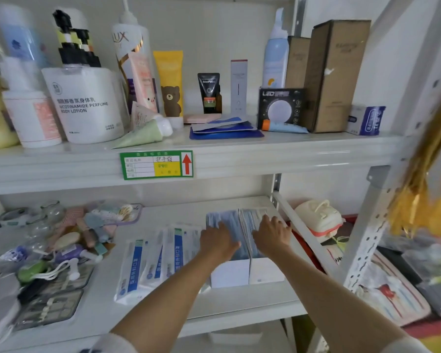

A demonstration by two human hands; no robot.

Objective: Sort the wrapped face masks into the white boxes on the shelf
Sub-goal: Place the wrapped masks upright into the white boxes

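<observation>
Head: masks (229, 222) under both hands.

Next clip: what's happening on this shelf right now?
A person is sorting wrapped face masks on the lower shelf. Both hands lie on masks standing in two white boxes: the left hand on the left box, the right hand on the right box. Both boxes look well filled. Several wrapped masks lie loose on the shelf just left of the boxes, not yet sorted. Toiletries fill the upper shelf.
</observation>
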